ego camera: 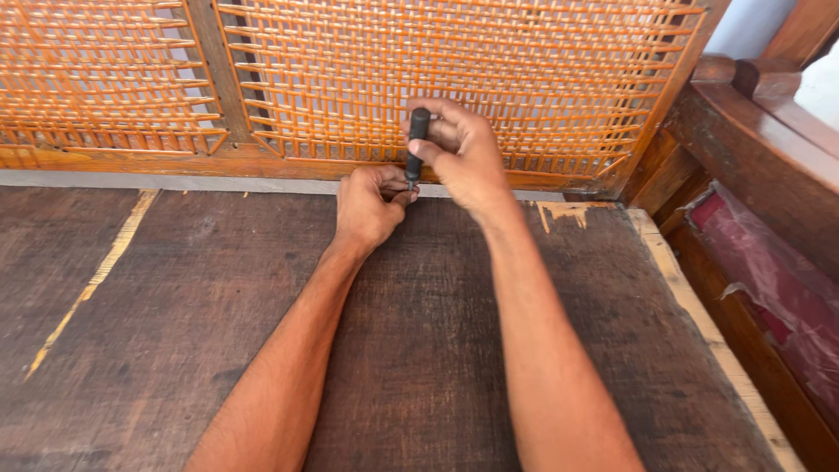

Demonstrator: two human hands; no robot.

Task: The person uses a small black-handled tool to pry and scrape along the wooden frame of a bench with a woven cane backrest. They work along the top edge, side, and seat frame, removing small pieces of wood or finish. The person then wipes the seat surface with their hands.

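My right hand (463, 153) grips a black-handled tool (417, 140), held upright with its tip pointing down at the bottom rail of an orange woven cane panel (454, 61). Just left of it, my left hand (367, 205) is curled closed, its fingertips pinched at the tool's tip against the wooden rail (262, 164). What the left fingers pinch is hidden. Both forearms reach forward over a dark wooden board (411, 332).
A second cane panel (96, 79) stands to the left behind a wooden upright. A carved wooden armrest (752, 114) and a torn reddish cushion cover (769, 280) lie at the right. Pale scratches mark the board at the left (96, 271).
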